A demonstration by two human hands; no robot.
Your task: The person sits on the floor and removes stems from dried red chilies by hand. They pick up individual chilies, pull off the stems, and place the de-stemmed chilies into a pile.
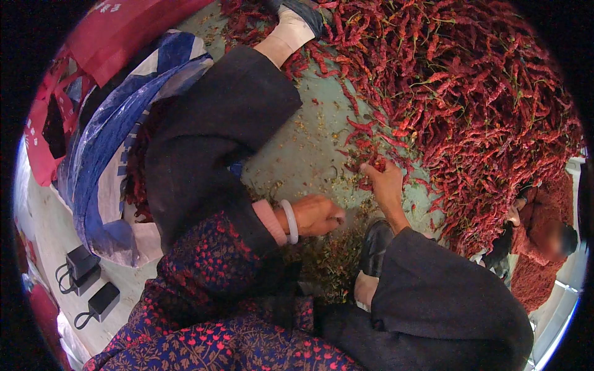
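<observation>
Dried red chili peppers [445, 92] lie in a large heap across the upper right. At the heap's lower left edge, my right hand [386, 178] has thumb and fingers closed on some dried red chilies [378, 163]. My left hand [318, 215], with a pale bangle [290, 221] on its wrist, is over the floor between my legs, its fingers curled; whether something is between the fingertips cannot be told. Below the hands lies a pile of chili stems and bits [332, 264], near my black shoe [375, 246].
An open blue and white woven sack [104, 143] holding red chilies stands at my left. Red bags [125, 32] lie beyond it. Black boxes with straps [103, 299] rest at the lower left. Another person [540, 232] is at the heap's right side.
</observation>
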